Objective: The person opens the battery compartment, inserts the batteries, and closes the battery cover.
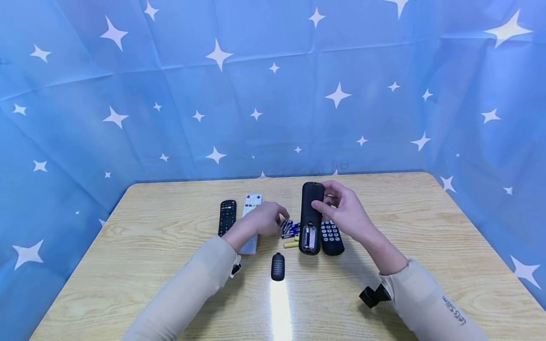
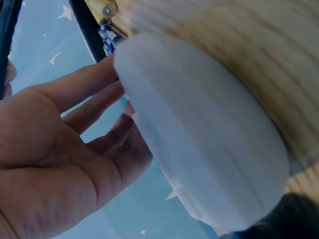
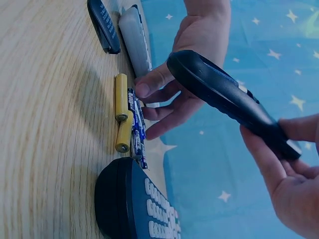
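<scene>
My right hand [image 1: 347, 210] holds a black remote control [image 1: 312, 203] above the table, its back facing up. The remote's battery compartment is uncovered, and a battery [image 1: 307, 237] lies in its left side. My left hand [image 1: 266, 218] reaches over the white remote [image 1: 249, 246] to a pile of blue batteries [image 3: 137, 124]. Its thumb and fingers are spread beside the pile; no battery is plainly held. Yellow batteries [image 3: 121, 97] lie close to the blue ones. Nearer to me lies a black battery cover [image 1: 278, 266]. The white remote hides part of the left fingers in the left wrist view.
A slim black remote [image 1: 227, 215] lies left of the white one. Another black remote with pale keys [image 1: 332, 237] lies right of the batteries, partly behind the held remote. Everything is on a wooden table [image 1: 170, 274], with a blue starred cloth [image 1: 273, 94] behind it.
</scene>
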